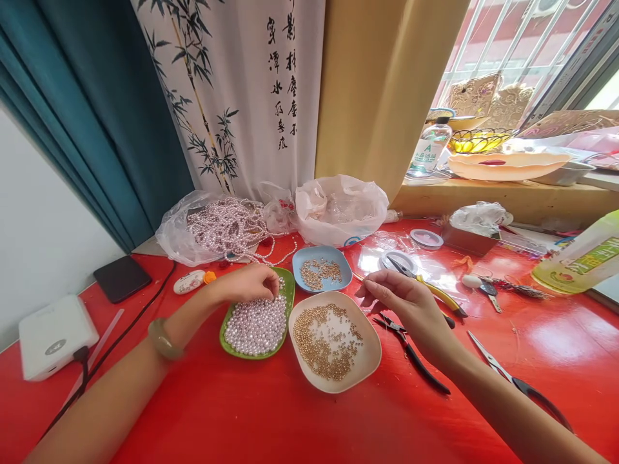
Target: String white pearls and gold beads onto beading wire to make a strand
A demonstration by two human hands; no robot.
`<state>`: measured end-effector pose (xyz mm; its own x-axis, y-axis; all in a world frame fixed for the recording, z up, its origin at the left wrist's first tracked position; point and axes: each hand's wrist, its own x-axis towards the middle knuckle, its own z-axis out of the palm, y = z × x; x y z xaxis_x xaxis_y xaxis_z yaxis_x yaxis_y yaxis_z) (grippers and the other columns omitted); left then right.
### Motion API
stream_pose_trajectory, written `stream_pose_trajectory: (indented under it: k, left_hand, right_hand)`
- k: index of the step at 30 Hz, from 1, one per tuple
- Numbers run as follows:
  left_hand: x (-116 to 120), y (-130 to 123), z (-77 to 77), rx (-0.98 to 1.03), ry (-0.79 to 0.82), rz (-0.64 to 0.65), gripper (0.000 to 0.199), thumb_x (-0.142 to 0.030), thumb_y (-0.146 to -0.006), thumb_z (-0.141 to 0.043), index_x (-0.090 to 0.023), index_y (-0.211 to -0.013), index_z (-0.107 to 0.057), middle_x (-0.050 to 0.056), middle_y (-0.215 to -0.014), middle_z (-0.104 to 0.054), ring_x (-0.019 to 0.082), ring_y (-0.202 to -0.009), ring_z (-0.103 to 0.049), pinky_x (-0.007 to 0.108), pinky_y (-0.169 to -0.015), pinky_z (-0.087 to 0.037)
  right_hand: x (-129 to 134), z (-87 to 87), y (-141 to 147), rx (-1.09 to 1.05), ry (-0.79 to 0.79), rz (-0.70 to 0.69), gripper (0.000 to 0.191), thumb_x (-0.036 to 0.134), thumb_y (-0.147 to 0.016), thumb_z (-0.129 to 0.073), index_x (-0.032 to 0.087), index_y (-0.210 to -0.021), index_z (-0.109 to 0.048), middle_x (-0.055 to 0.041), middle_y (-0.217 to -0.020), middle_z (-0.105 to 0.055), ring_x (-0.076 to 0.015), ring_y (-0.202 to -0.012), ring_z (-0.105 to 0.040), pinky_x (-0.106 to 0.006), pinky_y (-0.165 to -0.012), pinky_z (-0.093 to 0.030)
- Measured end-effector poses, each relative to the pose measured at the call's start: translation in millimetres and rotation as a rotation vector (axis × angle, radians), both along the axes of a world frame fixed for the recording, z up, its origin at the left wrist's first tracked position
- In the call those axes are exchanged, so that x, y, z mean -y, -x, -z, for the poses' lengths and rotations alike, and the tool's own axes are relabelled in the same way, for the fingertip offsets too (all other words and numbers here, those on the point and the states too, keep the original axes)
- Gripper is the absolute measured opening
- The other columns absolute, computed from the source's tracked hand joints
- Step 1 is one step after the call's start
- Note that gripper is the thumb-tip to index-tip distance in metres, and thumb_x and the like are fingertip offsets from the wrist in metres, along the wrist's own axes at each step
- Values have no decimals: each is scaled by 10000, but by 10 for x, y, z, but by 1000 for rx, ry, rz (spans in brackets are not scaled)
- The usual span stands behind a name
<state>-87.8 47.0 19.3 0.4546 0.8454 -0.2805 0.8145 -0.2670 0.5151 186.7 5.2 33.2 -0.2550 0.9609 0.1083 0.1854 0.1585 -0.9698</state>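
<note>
My left hand (256, 282) is over the back of a green dish (225, 341) heaped with pearly white beads (256, 327). Its fingers are pinched together at the beads, and whatever they hold is too small to make out. My right hand (394, 293) hovers right of a cream dish (333, 388), thumb and fingers drawn together; what is between them I cannot make out. Small gold beads (314, 354) lie spread in the cream dish. Behind it, a blue dish (320, 252) contains more gold beads (314, 274).
Black-handled pliers (418, 364), yellow-handled pliers (438, 293) and scissors (507, 377) lie around my right arm. Bead strands (227, 222) fill a plastic bag at the back, beside a white bag (341, 209). A white box (58, 335) and phone (122, 278) are at left.
</note>
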Motion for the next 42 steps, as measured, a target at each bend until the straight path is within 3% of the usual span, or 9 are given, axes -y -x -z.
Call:
stream_pose_trajectory:
  k: [5, 15, 20, 23, 26, 29, 34, 42]
  left_hand:
    - [-1, 1, -25, -47, -46, -19, 163, -216, -643, -525, -155, -756, -627, 27, -751, -656, 152, -693, -574, 222, -606, -383]
    - [-21, -31, 137, 9, -75, 1, 102, -228, -632, -572, -165, -694, -623, 10, -702, -640, 139, -653, -559, 213, -566, -360]
    - [-5, -84, 90, 76, -97, -45, 132, -243, -675, -545, -150, -727, -623, 24, -723, -645, 140, -668, -563, 225, -606, -381]
    - [86, -251, 33, 312, -64, -129, 163, -254, -702, -539, -136, -778, -622, 44, -774, -650, 140, -711, -568, 240, -662, -405]
    - [226, -480, 36, 705, 125, -219, 183, -261, -655, -619, -140, -789, -642, 48, -771, -654, 143, -708, -566, 258, -665, -420]
    - [336, -661, 126, 952, 316, -328, 157, -232, -616, -669, -146, -747, -664, 36, -746, -652, 123, -698, -561, 244, -668, -421]
    - [379, -753, 260, 1129, 461, -422, 165, -195, -570, -719, -138, -720, -679, 31, -721, -658, 110, -698, -569, 226, -695, -418]
    - [379, -762, 243, 1173, 470, -467, 169, -180, -542, -743, -128, -682, -666, 14, -682, -634, 98, -676, -568, 217, -673, -421]
  right_hand:
    - [16, 4, 16, -5, 7, -12, 193, 359, -758, -509, 178, -709, -555, -25, -685, -597, -123, -600, -550, -253, -563, -444]
    - [21, -9, -3, -45, 11, 6, 176, 346, -751, -538, 174, -733, -568, -34, -701, -622, -130, -612, -569, -269, -582, -468]
    - [0, -4, -30, -51, -3, 27, 186, 353, -750, -542, 169, -767, -569, -39, -723, -630, -130, -609, -569, -266, -569, -462]
    - [15, -2, -7, -61, 0, 17, 181, 346, -747, -549, 168, -749, -574, -31, -704, -619, -123, -605, -563, -257, -574, -457]
    - [59, 48, 59, -81, 62, -31, 169, 334, -741, -558, 168, -716, -583, -18, -665, -608, -109, -592, -549, -239, -575, -449]
    - [121, 143, 148, -84, 177, -101, 177, 330, -717, -580, 162, -662, -587, -6, -621, -599, -95, -550, -531, -225, -550, -434]
    - [211, 237, 261, -42, 316, -186, 204, 320, -710, -574, 143, -610, -588, 5, -556, -578, -88, -518, -509, -216, -542, -405]
    - [240, 224, 285, -28, 328, -171, 152, 244, -705, -535, 145, -592, -557, 14, -554, -558, -79, -492, -475, -205, -520, -368]
